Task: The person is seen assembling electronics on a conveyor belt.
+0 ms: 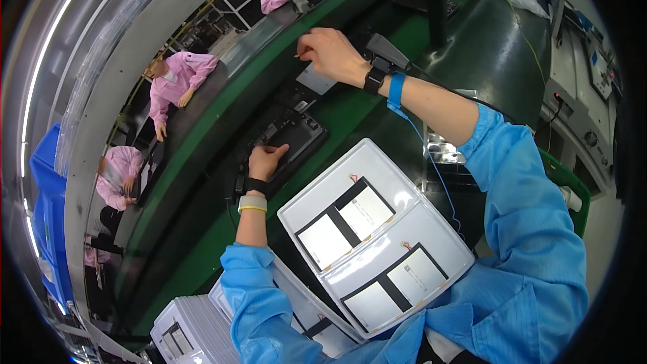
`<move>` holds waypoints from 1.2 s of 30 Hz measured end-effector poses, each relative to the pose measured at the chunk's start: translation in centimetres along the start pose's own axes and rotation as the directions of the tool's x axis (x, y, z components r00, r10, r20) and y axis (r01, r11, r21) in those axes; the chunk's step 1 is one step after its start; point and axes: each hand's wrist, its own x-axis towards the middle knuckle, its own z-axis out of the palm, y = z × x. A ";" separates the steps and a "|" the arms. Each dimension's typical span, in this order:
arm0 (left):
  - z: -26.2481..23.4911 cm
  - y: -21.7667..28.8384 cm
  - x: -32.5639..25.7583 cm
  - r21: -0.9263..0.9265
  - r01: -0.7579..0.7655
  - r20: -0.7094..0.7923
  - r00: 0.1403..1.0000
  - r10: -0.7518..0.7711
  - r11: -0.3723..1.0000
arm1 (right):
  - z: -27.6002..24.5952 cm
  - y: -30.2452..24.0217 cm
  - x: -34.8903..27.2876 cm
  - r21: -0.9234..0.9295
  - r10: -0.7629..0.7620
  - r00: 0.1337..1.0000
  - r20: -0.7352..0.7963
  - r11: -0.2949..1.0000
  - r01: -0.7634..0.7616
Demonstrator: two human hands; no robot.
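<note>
The dark open assembly (pixel 286 136) lay on the green conveyor belt (pixel 202 128), in front of the worker and just beyond the white trays. The left hand (pixel 265 160) rested on its near edge, fingers curled over and pressed flat against the housing, holding it steady rather than gripping anything loose. The right hand (pixel 328 50) was raised over the far end of the unit, its grip pinched shut on a small slender item (pixel 296 56) (too small to identify) between thumb and forefinger.

In my judgement the work was part-way through: the assembly remained open, its internals exposed, and the pinched item had not yet been seated.

The white moulded tray (pixel 306 192) on the desk was glossy thin plastic with rounded corners, divided into two shallow pockets. Each pocket held a flat pale rectangular sheet component (pixel 367 212) crossed by a black strip, with a small orange tab at one corner. Both pockets were occupied, so none had been drawn from that tray. Further trays (pixel 192 330) of the same kind were stacked at the lower left.

Both forearms wore light blue smooth-fabric sleeves; a blue wrist strap (pixel 396 89) with a trailing cord sat on the right wrist.
</note>
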 end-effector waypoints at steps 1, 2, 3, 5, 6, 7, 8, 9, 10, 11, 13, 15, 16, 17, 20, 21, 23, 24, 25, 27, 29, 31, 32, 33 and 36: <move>0.4 0.2 0.1 -0.059 0.014 0.057 0.998 -0.011 0.998 | -0.1 0.2 0.1 -0.005 -0.001 1.000 0.000 1.000 0.001; 0.7 0.2 0.0 -0.116 0.033 0.113 0.993 -0.020 0.993 | 0.0 0.4 0.1 0.057 0.078 0.995 -0.056 0.996 -0.075; 0.7 -0.1 -0.2 -0.164 0.043 0.105 0.994 -0.026 0.986 | 0.1 0.6 0.2 0.125 0.160 0.981 -0.106 0.981 -0.147; -0.3 1.1 -1.2 -0.232 0.089 0.147 0.988 -0.055 0.969 | 0.8 1.0 -0.1 0.184 0.209 0.971 -0.119 0.965 -0.185; -0.9 1.4 -1.7 -0.294 0.140 0.184 0.979 -0.088 0.945 | 1.4 1.0 -0.1 0.252 0.255 0.958 -0.129 0.943 -0.217; -1.3 1.2 -1.9 -0.303 0.108 0.156 0.986 -0.062 0.947 | 2.1 0.8 -0.3 0.327 0.300 0.949 -0.096 0.910 -0.255; -1.6 1.1 -2.2 -0.300 0.113 0.155 0.986 -0.068 0.947 | 3.3 0.8 -0.5 0.360 0.328 0.941 -0.077 0.890 -0.281; -1.9 0.9 -2.6 -0.400 0.038 0.117 0.993 0.010 0.916 | 4.4 0.5 -0.8 0.345 0.328 0.945 -0.012 0.888 -0.304; -2.4 0.5 -3.0 -0.491 -0.036 0.069 0.994 0.080 0.870 | 5.7 0.4 -1.2 0.331 0.328 0.943 0.055 0.885 -0.327; -2.6 1.2 -3.5 -0.477 -0.059 0.045 0.995 0.091 0.877 | 7.1 1.1 -1.8 0.367 0.349 0.929 0.124 0.854 -0.369; -3.2 2.7 -4.3 -0.476 -0.086 0.025 0.993 0.111 0.875 | 10.1 2.3 -3.0 0.366 0.320 0.925 0.206 0.852 -0.376; -4.6 2.4 -5.1 -0.452 -0.115 -0.020 0.993 0.119 0.885 | 12.6 1.0 -3.3 0.320 0.309 0.875 0.372 0.842 -0.434; -5.2 2.2 -5.4 -0.444 -0.106 -0.025 0.994 0.106 0.890 | 13.7 0.9 -3.6 0.333 0.302 0.875 0.379 0.837 -0.434; -5.8 2.1 -5.7 -0.453 -0.132 -0.077 0.991 0.108 0.882 | 14.5 1.0 -4.2 0.347 0.237 0.869 0.435 0.846 -0.404; -8.3 -1.2 -6.1 -0.328 -0.110 -0.098 0.992 0.082 0.938 | 16.4 0.1 -4.7 0.368 0.150 0.834 0.531 0.846 -0.387; -8.9 -2.6 -6.7 -0.083 -0.252 -0.129 0.962 0.240 0.964 | 16.8 -0.3 -4.8 0.363 0.149 0.845 0.514 0.855 -0.371; -9.4 -4.6 -7.0 0.068 -0.306 0.022 0.952 0.306 0.949 | 17.5 -0.4 -5.1 0.355 0.152 0.855 0.496 0.863 -0.359; -9.0 -5.4 -7.2 0.068 -0.305 0.022 0.952 0.305 0.950 | 17.8 -0.5 -5.1 0.344 0.125 0.876 0.467 0.887 -0.310; -8.6 -5.6 -7.3 0.073 -0.349 0.024 0.937 0.348 0.934 | 18.0 -0.6 -5.1 0.328 0.098 0.894 0.437 0.908 -0.260; -7.9 -6.0 -7.4 0.024 -0.368 0.046 0.929 0.367 0.929 | 18.3 -1.1 -5.6 0.318 0.120 0.900 0.420 0.909 -0.270; -7.3 -6.1 -7.1 0.014 -0.367 0.034 0.930 0.367 0.930 | 18.2 -1.6 -6.3 0.306 0.136 0.909 0.395 0.913 -0.269; -6.9 -6.2 -6.6 -0.001 -0.367 0.024 0.930 0.367 0.930 | 17.7 -1.6 -6.8 0.323 0.104 0.893 0.437 0.909 -0.264; -7.0 -6.4 -6.2 0.057 -0.385 0.043 0.923 0.383 0.921 | 17.4 -1.4 -6.9 0.346 0.070 0.875 0.480 0.901 -0.262; -6.9 -6.5 -5.9 0.115 -0.403 0.063 0.915 0.399 0.908 | 17.2 -1.3 -6.9 0.357 0.055 0.881 0.469 0.901 -0.246; -7.4 -6.7 -6.0 -0.033 -0.322 0.139 0.936 0.324 0.946 | 15.5 -3.2 -6.3 0.227 0.017 0.794 0.607 0.955 -0.194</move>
